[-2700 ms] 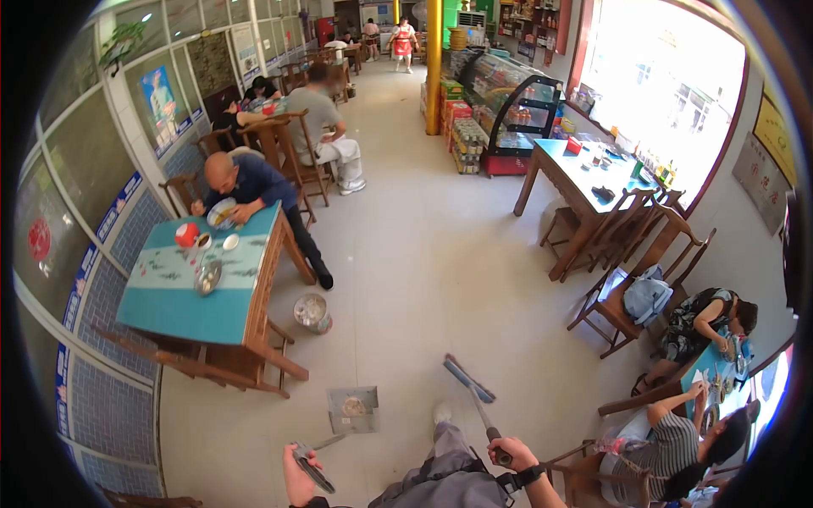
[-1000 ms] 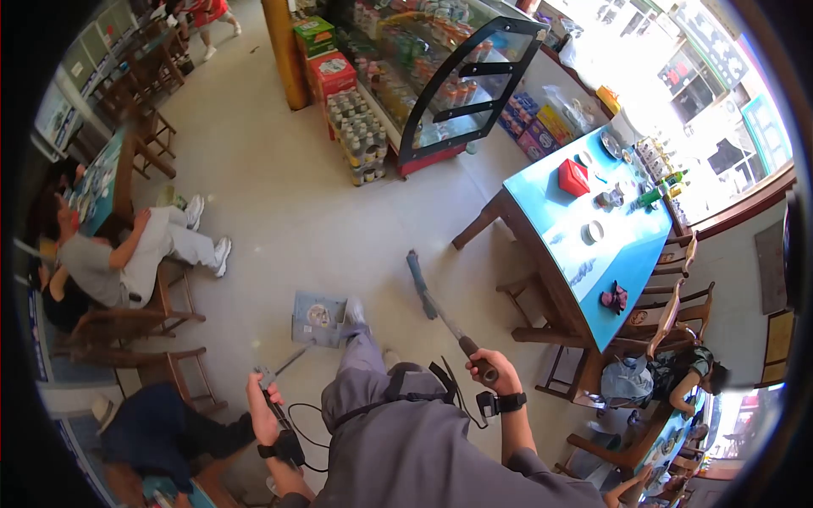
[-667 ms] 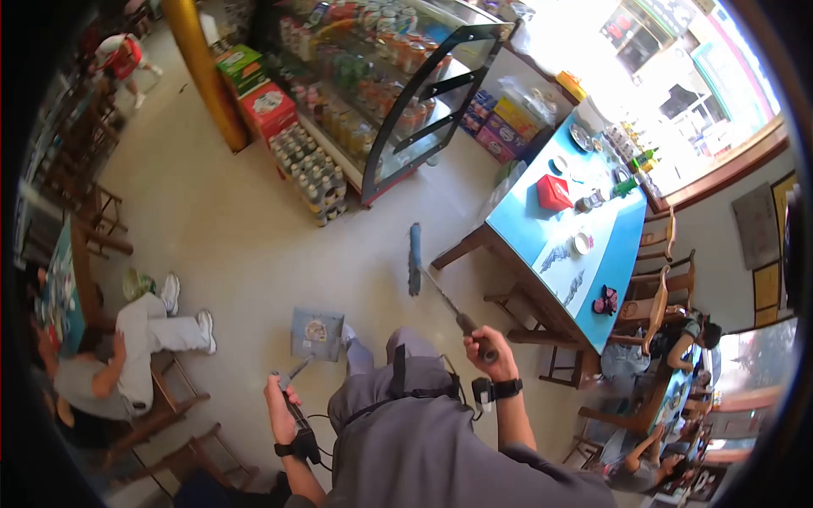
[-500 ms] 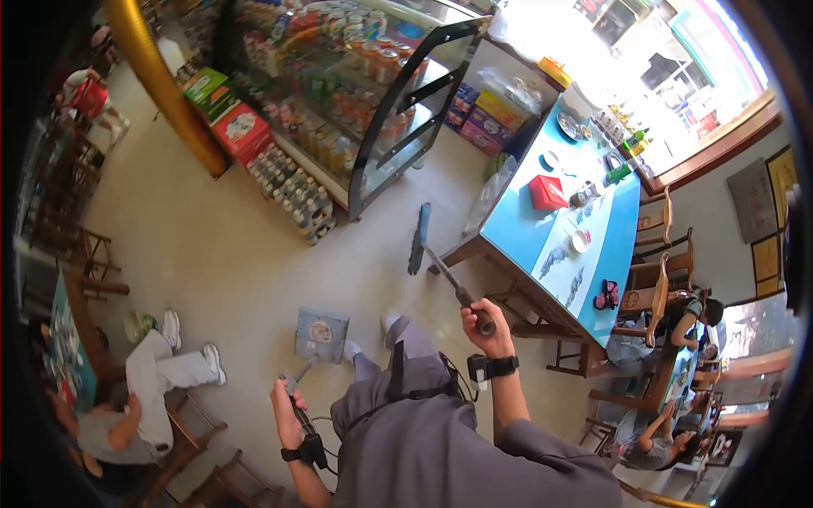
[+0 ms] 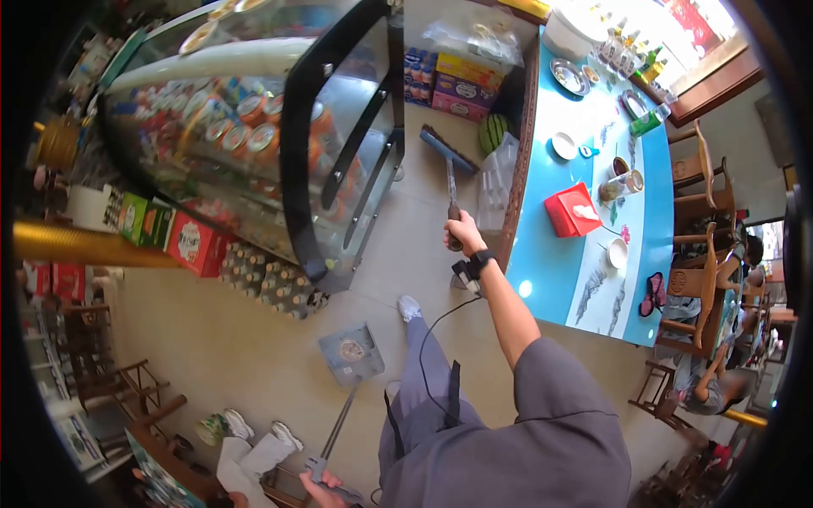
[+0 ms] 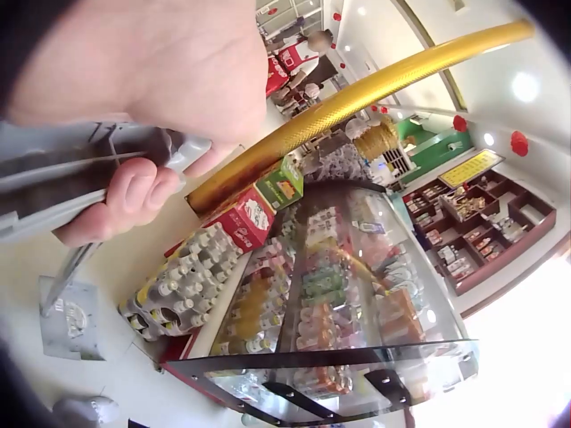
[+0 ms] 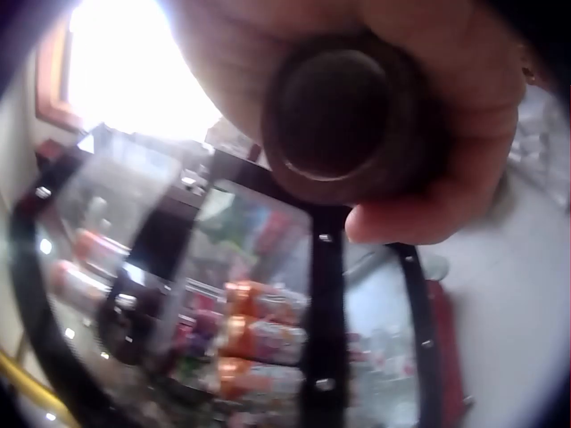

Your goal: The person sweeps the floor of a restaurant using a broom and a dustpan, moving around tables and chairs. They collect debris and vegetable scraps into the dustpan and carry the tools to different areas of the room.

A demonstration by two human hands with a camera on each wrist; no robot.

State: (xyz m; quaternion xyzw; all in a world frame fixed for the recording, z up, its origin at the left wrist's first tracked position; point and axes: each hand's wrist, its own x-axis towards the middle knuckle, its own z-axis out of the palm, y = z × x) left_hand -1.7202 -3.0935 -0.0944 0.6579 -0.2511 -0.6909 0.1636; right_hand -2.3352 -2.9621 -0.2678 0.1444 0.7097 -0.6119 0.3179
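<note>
Between the drinks cabinet (image 5: 279, 144) and the blue table (image 5: 593, 245), the right hand (image 5: 464, 232) wraps the broom (image 5: 449, 169) at its handle end, head out over the floor; long, stiff and probably light, it likely steers best from there. Low at the person's left, the left hand (image 5: 326, 488) curls round the dustpan (image 5: 351, 356) handle; its thin, rigid pan sits on the floor by the shoe (image 5: 409, 306).

Right arm stretched forward, right hand (image 5: 465, 232) fist-closed, left hand (image 5: 320, 488) low, fingers curled

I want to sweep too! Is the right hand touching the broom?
Touching. In the head view the right hand grips the broom handle; the right wrist view shows its fingers curled round the handle's end.
</note>
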